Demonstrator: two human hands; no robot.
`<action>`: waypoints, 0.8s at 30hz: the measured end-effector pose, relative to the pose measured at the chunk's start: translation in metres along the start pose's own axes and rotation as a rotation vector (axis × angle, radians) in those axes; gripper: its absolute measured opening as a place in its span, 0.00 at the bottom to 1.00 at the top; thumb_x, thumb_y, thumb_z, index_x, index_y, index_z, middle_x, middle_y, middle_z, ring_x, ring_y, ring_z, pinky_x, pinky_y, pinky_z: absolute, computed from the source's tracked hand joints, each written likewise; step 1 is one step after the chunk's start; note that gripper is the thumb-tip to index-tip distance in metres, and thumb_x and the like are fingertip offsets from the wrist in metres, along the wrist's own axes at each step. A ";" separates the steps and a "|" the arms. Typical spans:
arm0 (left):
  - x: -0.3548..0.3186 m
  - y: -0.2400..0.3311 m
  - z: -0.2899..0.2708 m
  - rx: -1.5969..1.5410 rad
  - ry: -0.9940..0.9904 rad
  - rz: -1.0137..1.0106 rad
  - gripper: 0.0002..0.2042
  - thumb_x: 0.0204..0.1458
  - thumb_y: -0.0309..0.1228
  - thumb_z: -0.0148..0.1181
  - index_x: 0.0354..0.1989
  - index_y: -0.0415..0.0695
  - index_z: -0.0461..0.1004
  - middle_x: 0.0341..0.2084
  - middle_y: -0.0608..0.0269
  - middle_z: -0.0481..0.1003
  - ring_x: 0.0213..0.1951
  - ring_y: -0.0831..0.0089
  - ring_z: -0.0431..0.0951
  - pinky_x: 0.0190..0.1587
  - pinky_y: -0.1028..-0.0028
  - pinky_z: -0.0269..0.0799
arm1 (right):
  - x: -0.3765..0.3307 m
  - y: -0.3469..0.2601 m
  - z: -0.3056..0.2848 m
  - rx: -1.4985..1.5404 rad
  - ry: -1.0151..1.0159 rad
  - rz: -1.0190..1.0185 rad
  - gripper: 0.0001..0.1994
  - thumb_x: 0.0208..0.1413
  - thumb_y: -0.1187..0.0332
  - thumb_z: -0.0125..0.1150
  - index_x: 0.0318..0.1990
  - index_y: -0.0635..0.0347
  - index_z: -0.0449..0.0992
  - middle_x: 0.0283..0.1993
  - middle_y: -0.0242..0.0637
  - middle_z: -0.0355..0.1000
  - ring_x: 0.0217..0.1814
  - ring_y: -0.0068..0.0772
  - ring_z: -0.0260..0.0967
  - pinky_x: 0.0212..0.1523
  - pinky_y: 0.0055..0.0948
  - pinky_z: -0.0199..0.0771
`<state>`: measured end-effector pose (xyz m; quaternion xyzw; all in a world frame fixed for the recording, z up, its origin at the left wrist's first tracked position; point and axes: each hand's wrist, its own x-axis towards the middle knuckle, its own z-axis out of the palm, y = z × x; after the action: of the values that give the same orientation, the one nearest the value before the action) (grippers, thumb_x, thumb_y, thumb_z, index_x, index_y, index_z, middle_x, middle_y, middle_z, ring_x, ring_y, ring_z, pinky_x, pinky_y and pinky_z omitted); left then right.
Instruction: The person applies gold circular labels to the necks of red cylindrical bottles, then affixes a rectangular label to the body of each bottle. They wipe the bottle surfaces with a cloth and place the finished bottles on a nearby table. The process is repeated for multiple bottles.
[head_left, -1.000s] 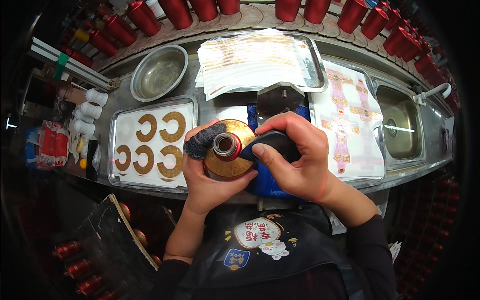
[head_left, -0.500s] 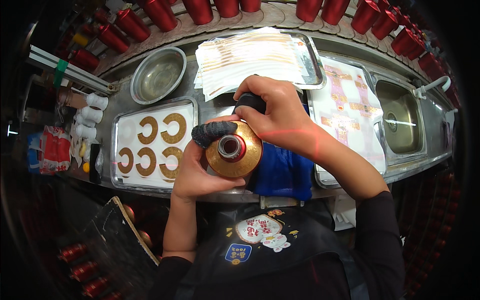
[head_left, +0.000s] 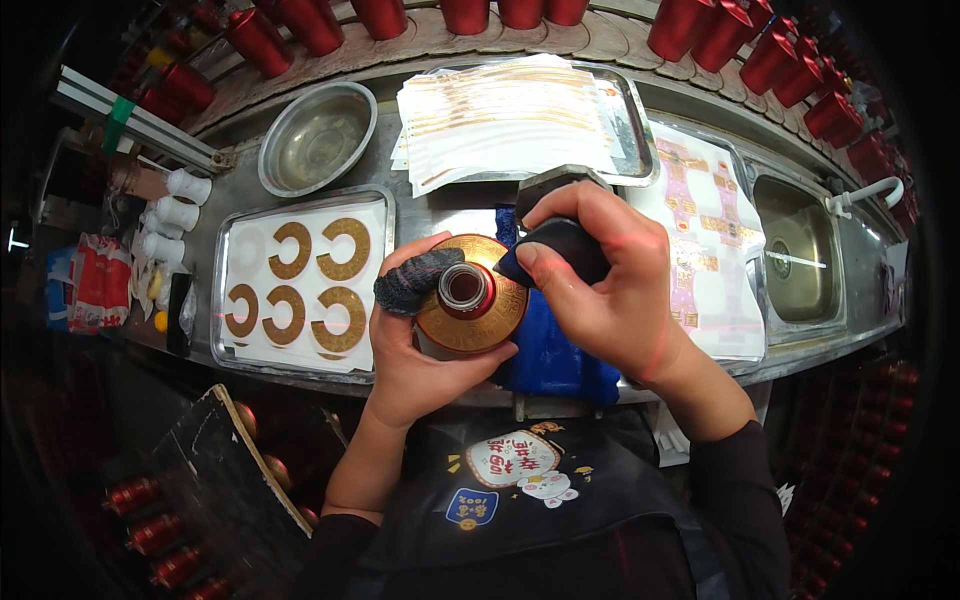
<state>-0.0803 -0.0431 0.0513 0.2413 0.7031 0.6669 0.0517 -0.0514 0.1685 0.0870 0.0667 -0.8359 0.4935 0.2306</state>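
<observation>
Left hand (head_left: pixel 415 370) grasps the gold-shouldered bottle (head_left: pixel 485 328), mouth toward the wearer's head, at the counter's near edge beside a blue cloth (head_left: pixel 560 355). Right hand (head_left: pixel 620 285) pinches a dark hand scraper (head_left: pixel 568 248), its tip at the shoulder; contact cannot be confirmed.

Risks, in my judgement: a hard or skewed stroke could scratch or crease the gold surface; a loose left grip could let the bottle turn; the uncapped neck could admit drips or debris.

Containers: left steel tray (head_left: pixel 392 222), five gold C-shaped pieces (head_left: pixel 357 322) on white backing; rear tray (head_left: pixel 645 135), stacked gold-striped sheets (head_left: pixel 500 130); right tray (head_left: pixel 742 165), pink-and-gold sheets (head_left: pixel 690 200). Steel basin (head_left: pixel 355 130): any liquid unconfirmed. Bottle's contents: not discernible.
</observation>
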 end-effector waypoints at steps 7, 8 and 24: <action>0.013 -0.001 -0.026 -0.143 -0.235 -0.096 0.44 0.31 0.24 0.83 0.63 0.40 0.68 0.62 0.55 0.69 0.63 0.63 0.70 0.67 0.65 0.65 | 0.051 -0.005 0.009 0.117 -0.125 -0.013 0.09 0.49 0.76 0.68 0.38 0.65 0.78 0.31 0.37 0.75 0.33 0.24 0.71 0.35 0.25 0.72; 0.013 -0.001 -0.028 -0.169 -0.256 -0.113 0.46 0.31 0.25 0.83 0.65 0.41 0.66 0.63 0.55 0.68 0.64 0.63 0.70 0.67 0.65 0.64 | 0.055 -0.010 0.008 0.105 -0.155 0.061 0.09 0.49 0.76 0.68 0.38 0.65 0.78 0.31 0.37 0.75 0.33 0.23 0.71 0.35 0.25 0.72; 0.011 0.002 -0.026 -0.270 -0.272 -0.135 0.48 0.32 0.23 0.83 0.68 0.41 0.63 0.65 0.56 0.66 0.66 0.65 0.67 0.68 0.66 0.64 | 0.053 0.007 0.002 0.269 -0.245 0.197 0.11 0.50 0.73 0.73 0.39 0.64 0.79 0.33 0.30 0.75 0.36 0.18 0.70 0.39 0.20 0.71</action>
<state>-0.1000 -0.0625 0.0583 0.2724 0.6082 0.7115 0.2227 -0.1018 0.1767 0.1045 0.0745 -0.7868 0.6091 0.0670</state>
